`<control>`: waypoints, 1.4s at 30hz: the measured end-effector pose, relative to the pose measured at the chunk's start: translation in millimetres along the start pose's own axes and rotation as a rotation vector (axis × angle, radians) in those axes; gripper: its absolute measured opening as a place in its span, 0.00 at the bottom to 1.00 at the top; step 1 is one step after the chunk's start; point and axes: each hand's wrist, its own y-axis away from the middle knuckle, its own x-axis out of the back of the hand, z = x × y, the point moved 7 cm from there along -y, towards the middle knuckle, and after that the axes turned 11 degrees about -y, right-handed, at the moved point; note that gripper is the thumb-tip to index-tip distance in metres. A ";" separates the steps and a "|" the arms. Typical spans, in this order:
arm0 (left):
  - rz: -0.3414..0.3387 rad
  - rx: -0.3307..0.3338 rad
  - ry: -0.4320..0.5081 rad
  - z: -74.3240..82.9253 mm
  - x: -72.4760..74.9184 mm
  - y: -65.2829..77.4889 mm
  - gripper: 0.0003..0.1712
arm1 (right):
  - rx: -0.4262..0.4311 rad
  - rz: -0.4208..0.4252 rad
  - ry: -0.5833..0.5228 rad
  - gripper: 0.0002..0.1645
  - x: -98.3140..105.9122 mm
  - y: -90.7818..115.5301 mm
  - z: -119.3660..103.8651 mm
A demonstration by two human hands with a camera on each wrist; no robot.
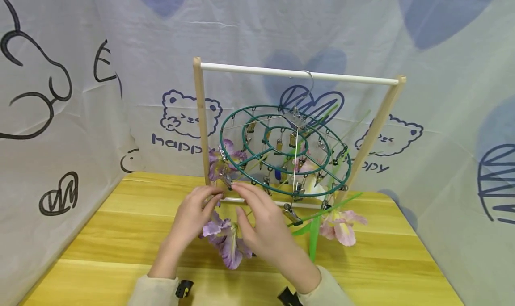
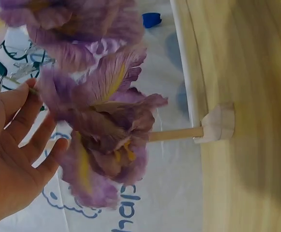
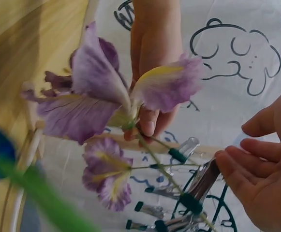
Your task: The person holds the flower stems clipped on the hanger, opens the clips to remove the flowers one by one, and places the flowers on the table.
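Note:
A purple iris hangs below the round green clip hanger, at its near left side. My left hand pinches its thin green stem just beside the blossom, as the right wrist view shows, where the iris faces sideways. My right hand has its thumb apart from the fingers, and its fingertips touch the metal clip whose dark green tip meets the stem. In the head view that right hand is beside the hanger's rim. Another purple iris hangs behind, at the rim's left.
The hanger hangs by its hook from the white bar of a wooden stand on the wood-grain table. A pink iris with green leaves hangs at the right. Several other clips dangle from the rings. Printed cloth stands behind.

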 end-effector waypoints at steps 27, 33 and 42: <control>0.032 -0.072 -0.111 4.4 53.4 3.7 0.10 | -0.414 0.067 -0.111 0.26 -38.1 -37.0 35.1; 0.080 -0.111 -0.115 7.9 57.6 4.9 0.12 | -0.455 0.132 -0.126 0.24 -42.9 -39.3 41.5; 0.105 -0.145 -0.148 10.8 56.6 8.0 0.11 | -0.586 0.213 -0.309 0.26 -51.0 -31.7 53.0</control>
